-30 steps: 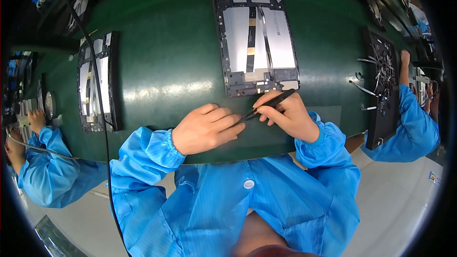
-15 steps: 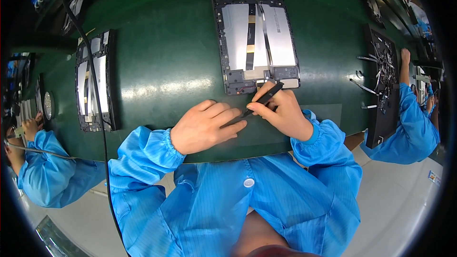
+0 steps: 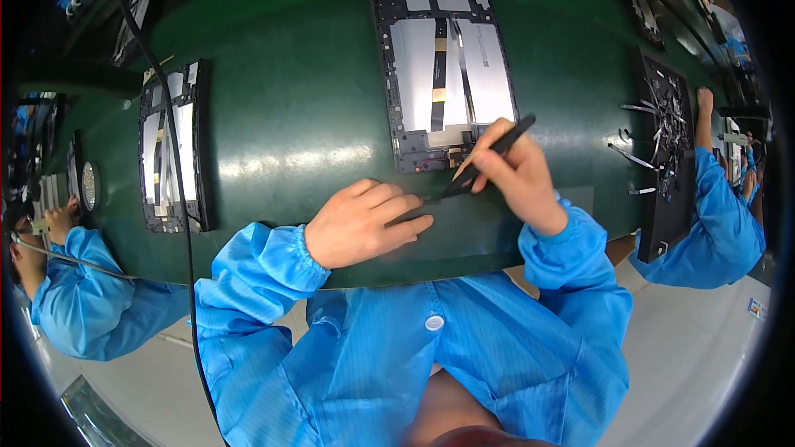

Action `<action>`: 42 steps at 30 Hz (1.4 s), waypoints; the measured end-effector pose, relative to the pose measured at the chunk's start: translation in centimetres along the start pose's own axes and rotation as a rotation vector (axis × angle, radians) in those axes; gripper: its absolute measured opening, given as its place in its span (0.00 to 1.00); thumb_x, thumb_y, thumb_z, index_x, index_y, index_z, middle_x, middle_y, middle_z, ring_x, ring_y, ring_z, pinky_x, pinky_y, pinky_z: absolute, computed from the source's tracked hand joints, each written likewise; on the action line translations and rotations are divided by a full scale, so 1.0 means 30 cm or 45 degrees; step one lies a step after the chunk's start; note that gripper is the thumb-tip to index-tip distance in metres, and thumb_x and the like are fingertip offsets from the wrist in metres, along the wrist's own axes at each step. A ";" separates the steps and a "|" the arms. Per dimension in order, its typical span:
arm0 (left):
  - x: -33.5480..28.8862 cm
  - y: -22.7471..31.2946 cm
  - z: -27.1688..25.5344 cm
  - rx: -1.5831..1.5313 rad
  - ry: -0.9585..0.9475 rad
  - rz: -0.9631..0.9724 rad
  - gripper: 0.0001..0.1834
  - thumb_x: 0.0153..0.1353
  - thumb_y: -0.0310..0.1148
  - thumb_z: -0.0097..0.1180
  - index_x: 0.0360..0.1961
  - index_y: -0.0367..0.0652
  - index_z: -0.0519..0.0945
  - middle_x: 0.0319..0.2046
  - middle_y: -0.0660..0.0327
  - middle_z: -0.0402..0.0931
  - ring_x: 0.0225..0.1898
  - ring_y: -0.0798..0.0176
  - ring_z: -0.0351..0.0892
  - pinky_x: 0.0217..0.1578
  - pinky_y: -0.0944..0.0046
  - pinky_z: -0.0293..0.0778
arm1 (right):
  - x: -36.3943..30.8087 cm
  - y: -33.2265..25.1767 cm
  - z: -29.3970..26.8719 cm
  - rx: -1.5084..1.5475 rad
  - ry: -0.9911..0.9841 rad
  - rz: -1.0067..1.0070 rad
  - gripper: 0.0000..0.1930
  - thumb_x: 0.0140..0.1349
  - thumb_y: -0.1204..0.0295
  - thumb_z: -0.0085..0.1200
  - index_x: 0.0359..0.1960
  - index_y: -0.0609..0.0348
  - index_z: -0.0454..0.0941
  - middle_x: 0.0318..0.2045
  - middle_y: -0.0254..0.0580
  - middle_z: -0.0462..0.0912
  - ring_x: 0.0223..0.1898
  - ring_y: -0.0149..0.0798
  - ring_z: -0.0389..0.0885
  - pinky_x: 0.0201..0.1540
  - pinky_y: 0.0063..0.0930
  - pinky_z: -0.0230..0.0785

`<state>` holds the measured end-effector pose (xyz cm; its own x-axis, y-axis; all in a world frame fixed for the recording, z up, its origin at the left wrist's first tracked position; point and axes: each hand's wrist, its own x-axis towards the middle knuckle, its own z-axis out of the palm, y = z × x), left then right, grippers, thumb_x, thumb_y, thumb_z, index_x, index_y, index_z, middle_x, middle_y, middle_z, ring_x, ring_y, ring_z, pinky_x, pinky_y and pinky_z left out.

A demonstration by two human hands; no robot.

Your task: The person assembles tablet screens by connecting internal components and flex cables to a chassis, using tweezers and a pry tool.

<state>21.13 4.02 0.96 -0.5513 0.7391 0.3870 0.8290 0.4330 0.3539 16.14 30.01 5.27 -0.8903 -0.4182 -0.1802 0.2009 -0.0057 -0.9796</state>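
Note:
My right hand (image 3: 520, 174) is closed round a slim black pen-shaped tool (image 3: 507, 141). Its pointed end slants down and left to the table, just short of my left fingertips. My left hand (image 3: 364, 222) rests near the table's front edge, fingers bent together; something dark shows between them, too hidden to name. Beyond both hands lies an opened tablet (image 3: 414, 74) with silvery plates, a black frame and a dark ribbon cable (image 3: 439, 74) down its middle. My right fingers partly cover its lower right corner.
At left another opened tablet (image 3: 178, 149) lies behind a hanging black cable (image 3: 171, 116). At right a black tray (image 3: 675, 182) holds many loose ribbon cables, some overhanging its side. Blue-sleeved people sit at left (image 3: 99, 298) and right (image 3: 696, 215). The table (image 3: 290, 99) is green.
My right hand has moved right and slightly up with the black tool, drawing its tip away from my left fingers. My left hand has barely moved. The whole view has shifted slightly.

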 end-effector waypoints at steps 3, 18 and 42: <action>0.001 -0.012 0.007 -0.032 0.158 -0.042 0.21 0.49 0.35 0.72 0.47 0.52 0.86 0.46 0.65 0.81 0.42 0.61 0.80 0.39 0.63 0.76 | 0.089 -0.072 -0.029 -0.315 -0.055 -0.082 0.08 0.72 0.68 0.56 0.40 0.61 0.75 0.29 0.34 0.80 0.29 0.24 0.79 0.29 0.20 0.71; 0.034 -0.038 -0.018 0.114 0.396 -0.267 0.19 0.43 0.24 0.70 0.41 0.44 0.86 0.42 0.63 0.84 0.40 0.58 0.82 0.39 0.61 0.81 | 0.223 -0.059 0.008 -0.313 -0.205 0.153 0.13 0.72 0.63 0.56 0.43 0.62 0.74 0.29 0.45 0.85 0.29 0.34 0.87 0.26 0.24 0.75; 0.038 -0.042 -0.022 0.099 0.378 -0.298 0.18 0.43 0.24 0.70 0.40 0.43 0.87 0.41 0.62 0.84 0.40 0.58 0.82 0.38 0.61 0.81 | 0.232 -0.058 0.013 -0.431 -0.247 0.151 0.10 0.73 0.66 0.54 0.43 0.61 0.75 0.29 0.36 0.82 0.28 0.27 0.85 0.26 0.17 0.75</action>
<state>19.39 3.97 1.53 -0.7203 0.4391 0.5370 0.6759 0.6186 0.4006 9.75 26.75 5.74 -0.7688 -0.5620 -0.3052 0.1225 0.3389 -0.9328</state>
